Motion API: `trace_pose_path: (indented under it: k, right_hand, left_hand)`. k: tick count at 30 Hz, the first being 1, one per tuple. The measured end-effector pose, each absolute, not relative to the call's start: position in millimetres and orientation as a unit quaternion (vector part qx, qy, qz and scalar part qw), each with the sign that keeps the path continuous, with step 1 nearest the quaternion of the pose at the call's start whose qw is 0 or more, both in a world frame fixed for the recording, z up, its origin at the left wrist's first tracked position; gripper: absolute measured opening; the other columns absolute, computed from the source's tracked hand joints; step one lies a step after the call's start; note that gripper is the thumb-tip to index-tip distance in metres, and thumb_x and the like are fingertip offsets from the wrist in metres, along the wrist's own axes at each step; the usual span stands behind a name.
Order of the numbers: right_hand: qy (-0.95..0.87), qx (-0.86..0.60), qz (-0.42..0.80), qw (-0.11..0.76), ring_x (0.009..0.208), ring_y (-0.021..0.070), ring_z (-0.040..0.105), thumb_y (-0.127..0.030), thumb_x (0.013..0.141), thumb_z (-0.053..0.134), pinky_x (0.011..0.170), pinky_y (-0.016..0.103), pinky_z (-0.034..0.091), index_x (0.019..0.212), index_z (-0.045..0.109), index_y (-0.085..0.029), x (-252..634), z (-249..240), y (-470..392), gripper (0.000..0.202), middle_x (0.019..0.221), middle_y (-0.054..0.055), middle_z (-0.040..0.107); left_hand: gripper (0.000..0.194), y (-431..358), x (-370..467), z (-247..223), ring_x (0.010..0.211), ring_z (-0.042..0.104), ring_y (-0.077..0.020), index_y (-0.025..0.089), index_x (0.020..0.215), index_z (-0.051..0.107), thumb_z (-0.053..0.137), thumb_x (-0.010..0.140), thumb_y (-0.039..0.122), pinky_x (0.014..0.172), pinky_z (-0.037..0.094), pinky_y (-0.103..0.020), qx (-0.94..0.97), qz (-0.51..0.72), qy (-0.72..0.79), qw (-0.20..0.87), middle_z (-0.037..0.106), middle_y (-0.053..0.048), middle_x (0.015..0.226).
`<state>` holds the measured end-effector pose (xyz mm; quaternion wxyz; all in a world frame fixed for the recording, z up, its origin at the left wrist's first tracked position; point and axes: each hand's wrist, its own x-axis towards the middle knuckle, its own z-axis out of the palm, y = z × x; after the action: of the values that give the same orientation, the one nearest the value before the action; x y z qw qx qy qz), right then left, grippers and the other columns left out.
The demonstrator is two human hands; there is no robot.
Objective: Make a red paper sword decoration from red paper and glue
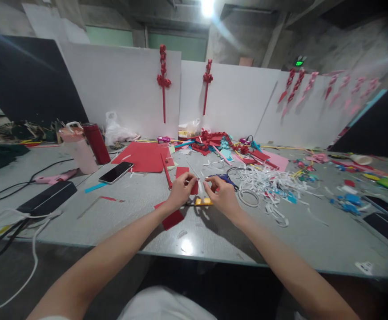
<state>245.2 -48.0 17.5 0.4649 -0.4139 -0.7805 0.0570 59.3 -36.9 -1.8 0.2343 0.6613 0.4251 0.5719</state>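
Over the middle of the table, my left hand (182,190) is closed in a pinch, its fingertips beside a small piece of red paper (195,188). What it pinches is too small to make out. My right hand (224,195) faces it a short way to the right, thumb and forefinger curled together; anything between them is hidden. Below the hands lies a yellow-and-black tool (203,202), partly covered. A red paper rectangle (173,218) rests under my left wrist, and another red piece (182,170) lies just beyond the left hand. A dark blue-handled tool (226,179) sits behind the right hand.
White paper strips (270,182) are heaped on the right. Leftward are a phone (116,172), red sheets (140,156), a pink bottle (79,151), a red flask (96,143) and a pink glue gun (56,177) with its cord. Red paper decorations (163,80) hang on white panels.
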Motion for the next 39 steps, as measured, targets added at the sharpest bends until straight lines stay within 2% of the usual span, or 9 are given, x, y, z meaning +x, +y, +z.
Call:
trace_pose_path:
  k: [4, 9, 12, 17, 22, 25, 27, 33, 39]
  right_hand:
    - [-0.797, -0.397, 0.099, 0.444, 0.062, 0.0158, 0.061, -0.041, 0.096, 0.064, 0.062, 0.028, 0.044, 0.093, 0.071, -0.019, 246.6, 19.8, -47.7, 0.023, 0.07, 0.001, 0.068]
    - [-0.829, -0.36, 0.115, 0.411, 0.074, 0.0177, 0.062, -0.042, 0.096, 0.066, 0.069, 0.03, 0.046, 0.087, 0.069, -0.019, 238.7, 16.5, -51.2, 0.025, 0.081, 0.004, 0.069]
    - [-0.832, -0.349, 0.116, 0.416, 0.084, 0.0196, 0.062, -0.041, 0.093, 0.07, 0.077, 0.032, 0.047, 0.092, 0.069, -0.019, 232.9, 11.7, -52.3, 0.021, 0.089, 0.005, 0.069]
    - [-0.821, -0.352, 0.123, 0.433, 0.093, 0.0225, 0.062, -0.037, 0.091, 0.072, 0.085, 0.035, 0.047, 0.085, 0.066, -0.02, 228.1, 4.6, -50.6, 0.019, 0.091, 0.005, 0.068]
    - [-0.805, -0.367, 0.15, 0.441, 0.081, 0.0197, 0.062, -0.028, 0.094, 0.061, 0.073, 0.03, 0.047, 0.086, 0.063, -0.02, 229.8, 3.3, -48.8, 0.011, 0.084, 0.003, 0.066]
    - [-0.792, -0.379, 0.188, 0.439, 0.072, 0.0176, 0.062, -0.034, 0.097, 0.057, 0.059, 0.026, 0.044, 0.086, 0.061, -0.02, 232.2, 5.3, -49.1, 0.018, 0.079, 0.002, 0.066]
    - [-0.791, -0.373, 0.205, 0.439, 0.069, 0.0167, 0.063, -0.038, 0.098, 0.055, 0.056, 0.025, 0.043, 0.087, 0.062, -0.02, 233.8, 6.7, -49.8, 0.022, 0.077, 0.002, 0.067]
    - [-0.798, -0.397, 0.116, 0.438, 0.05, 0.0132, 0.054, -0.047, 0.098, 0.058, 0.051, 0.026, 0.036, 0.082, 0.07, -0.021, 238.5, 7.8, -50.7, 0.033, 0.061, -0.001, 0.064]
    - [-0.795, -0.412, 0.063, 0.44, 0.045, 0.0122, 0.048, -0.053, 0.097, 0.058, 0.048, 0.027, 0.031, 0.072, 0.07, -0.022, 243.2, 9.7, -48.1, 0.042, 0.052, -0.001, 0.06]
  left_hand:
    - [0.022, -29.2, 50.9, -1.0, 0.078, 0.064, -0.0149, 0.018, 0.088, 0.064, 0.057, 0.097, 0.037, 0.074, 0.049, -0.025, 0.65, 0.578, 0.445, 0.215, 0.069, -0.002, 0.086]
    - [0.02, -31.8, 52.7, 0.2, 0.075, 0.064, -0.0149, 0.018, 0.088, 0.065, 0.058, 0.097, 0.034, 0.072, 0.049, -0.026, 0.658, 0.572, 0.449, 0.195, 0.069, -0.002, 0.084]
    - [0.02, -35.4, 56.4, -0.6, 0.077, 0.065, -0.0157, 0.018, 0.089, 0.065, 0.058, 0.097, 0.035, 0.073, 0.05, -0.027, 0.677, 0.566, 0.433, 0.182, 0.07, -0.003, 0.087]
    - [0.021, -38.0, 58.3, -0.8, 0.081, 0.065, -0.0163, 0.018, 0.09, 0.065, 0.057, 0.098, 0.036, 0.076, 0.052, -0.028, 0.687, 0.564, 0.422, 0.179, 0.07, -0.004, 0.089]
    - [0.019, -35.7, 55.1, 2.2, 0.083, 0.063, -0.017, 0.019, 0.09, 0.062, 0.054, 0.099, 0.033, 0.079, 0.05, -0.029, 0.696, 0.559, 0.429, 0.142, 0.068, -0.004, 0.09]
    - [0.017, -31.1, 51.6, 1.6, 0.085, 0.063, -0.0183, 0.019, 0.091, 0.059, 0.052, 0.1, 0.032, 0.081, 0.049, -0.03, 0.692, 0.552, 0.446, 0.134, 0.067, -0.005, 0.091]
    - [0.017, -28.1, 49.4, 0.1, 0.084, 0.063, -0.0189, 0.02, 0.092, 0.058, 0.05, 0.101, 0.031, 0.08, 0.048, -0.031, 0.69, 0.542, 0.458, 0.143, 0.067, -0.005, 0.09]
    - [0.016, -27.6, 47.7, -1.3, 0.075, 0.061, -0.0186, 0.021, 0.094, 0.056, 0.047, 0.102, 0.03, 0.07, 0.043, -0.03, 0.692, 0.521, 0.479, 0.143, 0.066, -0.003, 0.085]
    - [0.014, -34.0, 45.4, 8.1, 0.061, 0.057, -0.0159, 0.021, 0.095, 0.056, 0.05, 0.102, 0.031, 0.06, 0.038, -0.027, 0.67, 0.542, 0.48, 0.165, 0.061, 0.0, 0.071]
